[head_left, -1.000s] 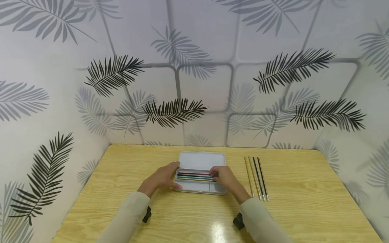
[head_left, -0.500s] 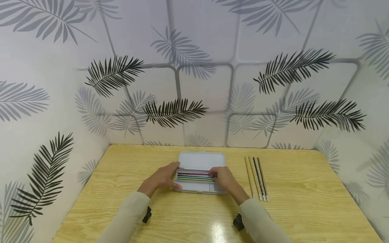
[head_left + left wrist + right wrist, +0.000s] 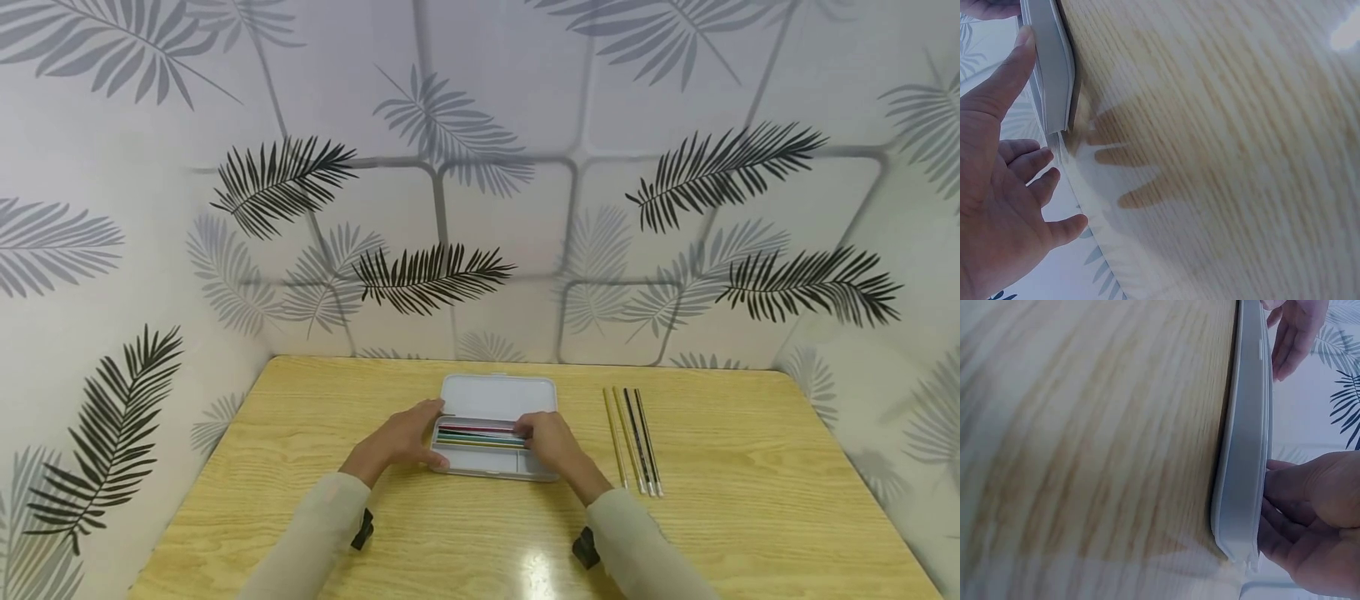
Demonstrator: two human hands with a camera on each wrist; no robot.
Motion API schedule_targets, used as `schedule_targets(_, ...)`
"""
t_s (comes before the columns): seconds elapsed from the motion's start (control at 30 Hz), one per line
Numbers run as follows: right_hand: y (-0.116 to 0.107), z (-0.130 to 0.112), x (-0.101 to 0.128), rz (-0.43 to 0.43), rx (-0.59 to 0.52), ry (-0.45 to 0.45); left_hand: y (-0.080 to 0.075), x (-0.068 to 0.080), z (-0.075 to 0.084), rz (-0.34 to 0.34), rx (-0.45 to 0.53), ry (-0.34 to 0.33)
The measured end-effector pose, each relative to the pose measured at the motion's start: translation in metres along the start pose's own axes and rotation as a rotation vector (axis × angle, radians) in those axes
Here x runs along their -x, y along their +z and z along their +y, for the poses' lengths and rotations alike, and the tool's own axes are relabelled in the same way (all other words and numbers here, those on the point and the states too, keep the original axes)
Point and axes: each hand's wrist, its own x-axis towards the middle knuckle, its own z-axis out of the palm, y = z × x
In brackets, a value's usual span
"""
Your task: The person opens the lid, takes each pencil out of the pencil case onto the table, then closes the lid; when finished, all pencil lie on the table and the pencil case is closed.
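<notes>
A flat, pale grey plastic pencil case [image 3: 495,446] lies open at the middle of the light wooden table [image 3: 750,517], its lid [image 3: 498,398] folded back toward the wall. Inside it, a row of coloured pencils [image 3: 480,435] — red, green, yellow — lies lengthwise. The left hand [image 3: 401,440] steadies the case's left end, thumb against the edge and fingers relaxed. The right hand [image 3: 551,442] rests on the case's right end, fingertips at the pencil tips; whether it pinches one cannot be told. Right of the case lie four loose thin pencils [image 3: 632,440] — side by side, well apart from it.
</notes>
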Motion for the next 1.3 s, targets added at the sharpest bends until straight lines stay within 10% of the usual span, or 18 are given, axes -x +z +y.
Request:
schedule_targets(0.53, -0.014, 0.0, 0.004, 0.082, 0.027, -0.158, -0.001, 0.001, 0.002, -0.009, 0.012, -0.011)
schedule_targets(1.3, -0.083, 0.069, 0.036, 0.038, -0.297, 0.048, -0.001, 0.002, 0.003, -0.01, 0.009, -0.016)
